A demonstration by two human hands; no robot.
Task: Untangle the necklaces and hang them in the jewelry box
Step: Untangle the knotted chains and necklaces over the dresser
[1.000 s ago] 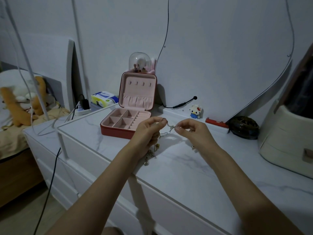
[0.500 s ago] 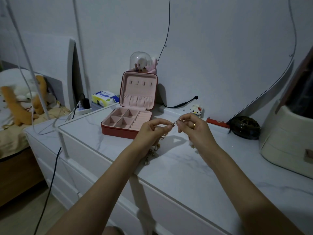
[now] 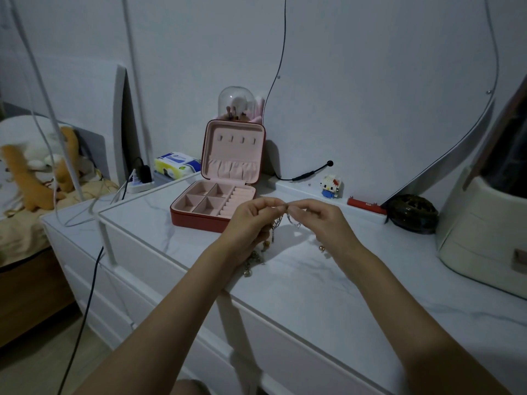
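Above the white marble dresser top [image 3: 299,280], my left hand [image 3: 251,220] and my right hand [image 3: 322,218] meet fingertip to fingertip, both pinching the tangled necklaces [image 3: 281,220]. Thin chains with small beads hang from the left hand down to the surface [image 3: 252,263]; one bead shows under my right wrist. The red jewelry box [image 3: 216,201] stands open just behind the hands, with pink compartments in its base. Its raised lid [image 3: 235,151] carries a row of small hooks, all bare.
A glass dome [image 3: 236,105] stands behind the box. A small toy figure [image 3: 330,186], a red bar [image 3: 365,203], a dark round object [image 3: 413,213] and a cream appliance [image 3: 484,223] line the right. Tissue pack [image 3: 176,163] and power strip [image 3: 139,183] sit left. Cables hang left.
My hands have come lower and nearer each other, fingertips now touching over the chain; the stretch of chain between them has shortened.
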